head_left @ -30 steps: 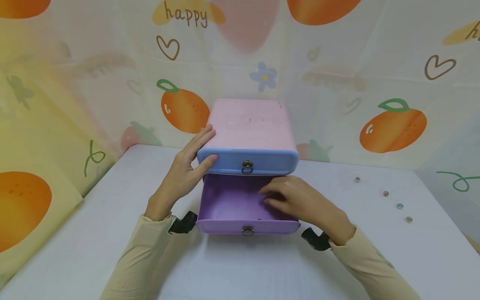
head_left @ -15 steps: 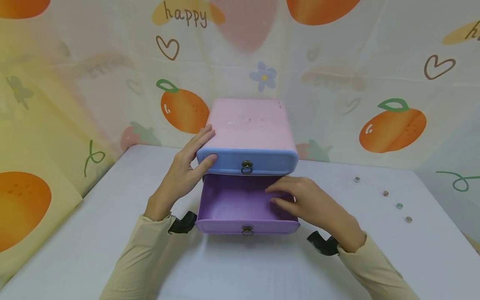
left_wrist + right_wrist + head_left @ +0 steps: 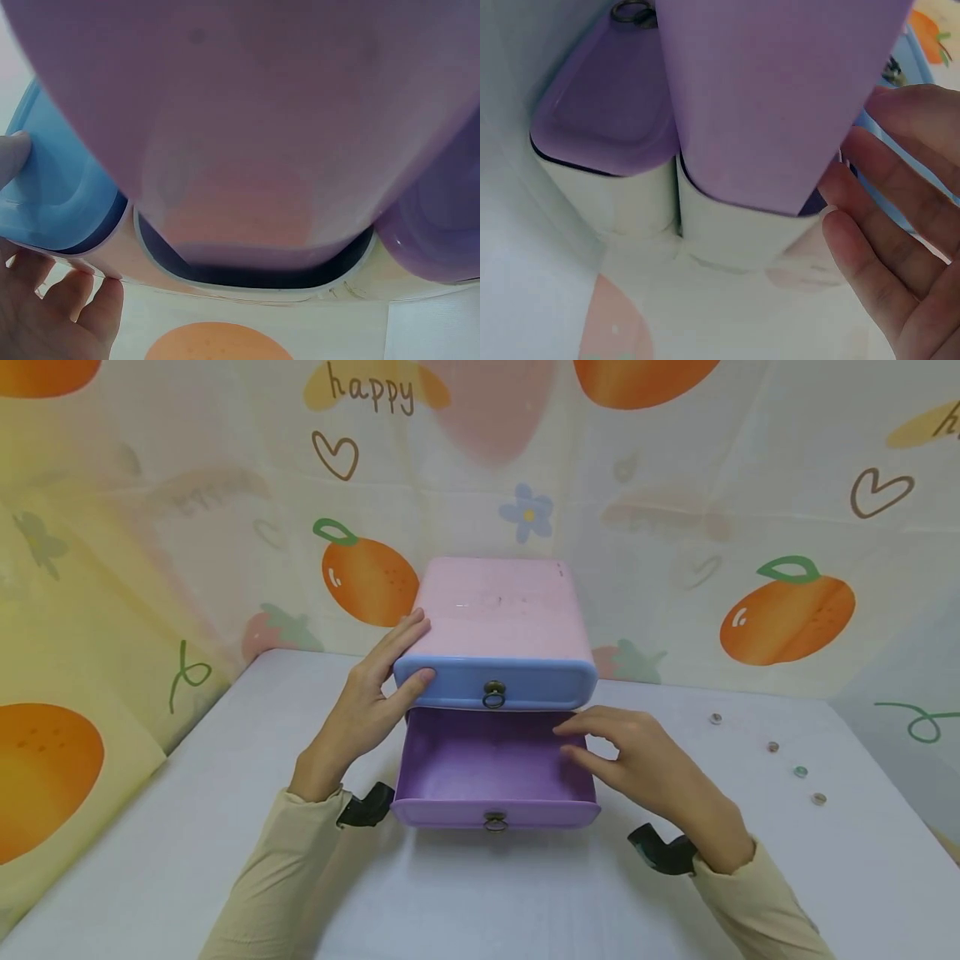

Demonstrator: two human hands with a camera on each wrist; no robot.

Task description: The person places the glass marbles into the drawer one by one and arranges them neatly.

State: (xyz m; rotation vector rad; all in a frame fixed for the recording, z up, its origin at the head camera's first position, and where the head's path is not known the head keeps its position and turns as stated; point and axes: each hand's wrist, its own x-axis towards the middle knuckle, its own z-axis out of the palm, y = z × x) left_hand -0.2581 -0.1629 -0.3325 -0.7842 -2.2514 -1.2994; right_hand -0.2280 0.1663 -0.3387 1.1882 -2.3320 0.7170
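Observation:
A small drawer cabinet (image 3: pixel 502 606) with a pink top stands on the table. Its blue top drawer (image 3: pixel 540 685) is closed, with a ring pull on the front. Below it a purple drawer (image 3: pixel 495 813) is pulled out, its visible floor bare. My left hand (image 3: pixel 366 693) grips the cabinet's left corner, thumb on the blue front and fingers along the side. Over the right wall of the purple drawer, my right hand (image 3: pixel 637 753) is loosely bent, thumb and index fingertips apart, nothing visible between them. A lower purple drawer (image 3: pixel 607 97) is closed in the right wrist view.
Several small clear beads, one of them greenish (image 3: pixel 801 772), lie in a slanting row on the white table (image 3: pixel 480 902) to the right. Behind the cabinet hangs a cloth (image 3: pixel 645 460) printed with oranges. Dark wrist mounts (image 3: pixel 663 850) sit by both sleeves.
My right hand has drawn back to the right, from inside the purple drawer to its right wall. A small dark speck at the drawer's front lip is no longer visible. The left hand stays put.

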